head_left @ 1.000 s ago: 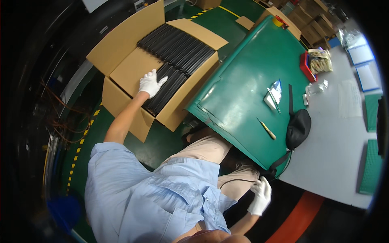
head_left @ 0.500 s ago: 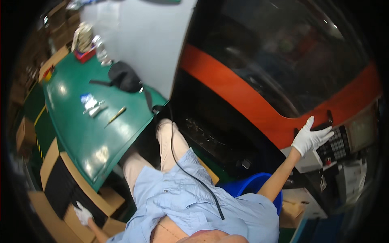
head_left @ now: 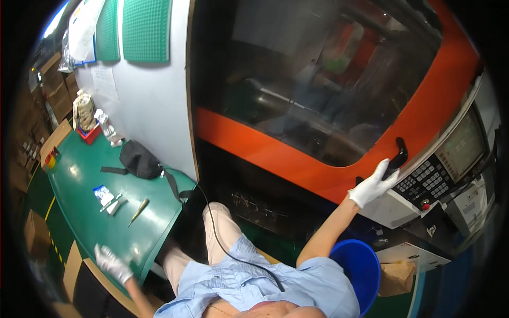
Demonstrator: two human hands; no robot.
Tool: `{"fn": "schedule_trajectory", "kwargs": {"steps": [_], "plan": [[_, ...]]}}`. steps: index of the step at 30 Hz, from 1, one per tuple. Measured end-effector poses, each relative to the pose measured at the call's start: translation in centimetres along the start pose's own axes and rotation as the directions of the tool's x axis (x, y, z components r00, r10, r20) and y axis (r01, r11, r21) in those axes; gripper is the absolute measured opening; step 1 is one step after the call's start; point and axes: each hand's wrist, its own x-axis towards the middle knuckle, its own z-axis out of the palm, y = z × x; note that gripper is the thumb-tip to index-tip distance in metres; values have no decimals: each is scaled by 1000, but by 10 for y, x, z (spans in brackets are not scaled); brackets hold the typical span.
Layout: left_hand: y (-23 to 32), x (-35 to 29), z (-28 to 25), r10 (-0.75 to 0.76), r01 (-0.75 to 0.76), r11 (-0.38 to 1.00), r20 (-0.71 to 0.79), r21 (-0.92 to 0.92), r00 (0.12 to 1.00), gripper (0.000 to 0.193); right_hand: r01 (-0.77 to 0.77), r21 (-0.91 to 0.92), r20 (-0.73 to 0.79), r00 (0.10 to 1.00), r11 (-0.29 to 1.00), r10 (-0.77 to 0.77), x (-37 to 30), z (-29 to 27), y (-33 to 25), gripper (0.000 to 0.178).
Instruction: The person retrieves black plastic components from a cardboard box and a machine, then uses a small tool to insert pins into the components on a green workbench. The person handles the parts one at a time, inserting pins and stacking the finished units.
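Observation:
My right hand (head_left: 373, 185), in a white glove, is at the black handle (head_left: 400, 155) of the orange machine door (head_left: 297, 165). Its thumb and fingers are apart, and the hand covers the middle of the handle. My left hand (head_left: 112, 264), also gloved in white, is over the near left edge of the green table (head_left: 79, 204), just above an open cardboard box (head_left: 74, 265) with black contents. Its fingers are stretched out, slightly blurred, with nothing seen in them.
A black bag (head_left: 140, 159), a small gold-coloured tool (head_left: 139, 212) and a blue-and-white packet (head_left: 103, 195) lie on the table. Right of me are a control panel (head_left: 424, 177) and a blue bin (head_left: 360, 273). A cable (head_left: 213, 217) hangs across my front.
My view has tilted up and turned toward the machine. My left hand has risen from the box to the table edge. My right hand has come onto the door handle.

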Motion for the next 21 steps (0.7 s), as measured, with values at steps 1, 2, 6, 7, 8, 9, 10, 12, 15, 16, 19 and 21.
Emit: {"fn": "schedule_trajectory", "kwargs": {"steps": [1,2,6,7,8,9,10,12,15,16,19,21], "plan": [[54,-2,32,11,-11,974,-3,-227,1000,44,-28,-14,24,999,999,29,-15,9,-14,62],[93,1,67,136,-95,889,62,-447,989,42,-58,33,36,998,998,57,-25,18,-19,63],[298,-34,110,531,-173,690,330,-703,780,27,-83,61,197,978,995,69,-72,35,-15,61],[340,-41,112,673,-161,563,337,-811,659,26,-33,99,248,969,994,8,-78,35,-13,59],[371,-42,109,745,-151,486,318,-861,587,26,-133,199,318,946,971,65,-87,38,-6,53],[400,-46,111,811,-114,401,294,-909,507,26,-14,115,351,936,993,-28,-89,36,1,42],[427,-48,111,842,-69,358,290,-931,454,31,130,103,409,898,986,-161,-81,31,3,36],[470,-46,108,880,39,297,289,-954,378,41,305,108,470,823,946,-319,-67,35,-13,26],[508,-44,117,878,309,330,411,-892,247,58,241,266,345,880,934,-325,-41,67,-2,23],[518,-48,119,810,404,433,544,-806,218,52,267,231,345,877,936,-335,-24,77,5,23],[537,-47,134,513,574,476,741,-666,433,23,-113,292,545,836,950,-68,21,128,17,28],[533,-31,145,449,606,496,781,-622,435,32,-340,283,714,699,897,40,63,168,24,35]]}}
